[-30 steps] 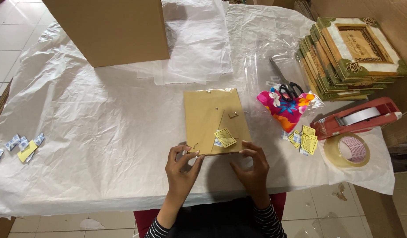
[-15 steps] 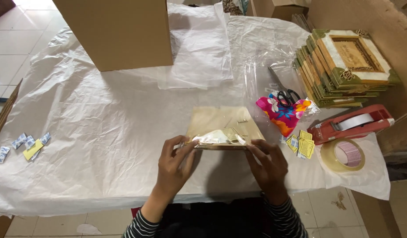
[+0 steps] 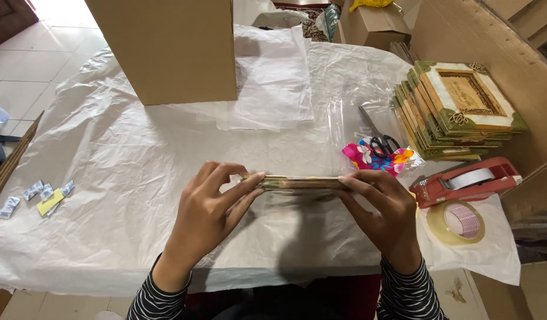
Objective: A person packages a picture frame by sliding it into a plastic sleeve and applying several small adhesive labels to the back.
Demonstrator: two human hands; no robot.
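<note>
Holding a flat wooden frame [image 3: 297, 182] edge-on between both hands, you have it lifted just above the surface [image 3: 131, 178], which is draped in white plastic sheeting. Your left hand [image 3: 211, 204] pinches the frame's left end, thumb on top and fingers curled beneath, closed firmly on it. Your right hand [image 3: 383, 207] grips the frame's right end the same way, fingers wrapped over the top edge and shut on it. The frame lies level, its thin side facing you, so its face cannot be made out.

Taking the frame as the landmark: just beyond its right end lies a bright floral pouch [image 3: 377, 159] with black-handled scissors [image 3: 381, 142] resting against it. Further right of the frame a red tape dispenser [image 3: 466, 181] sits on the surface, and a roll of clear tape [image 3: 457, 221] lies just in front of that. Beyond and to the right of the frame stands a stack of green-and-gold frames [image 3: 457, 109]. Well beyond the frame, to the left, a large cardboard box [image 3: 167, 47] stands upright, with a folded clear plastic bag [image 3: 273, 80] beside it. Far left of the frame, near the surface's edge, a few small packets [image 3: 39, 195] lie scattered.
</note>
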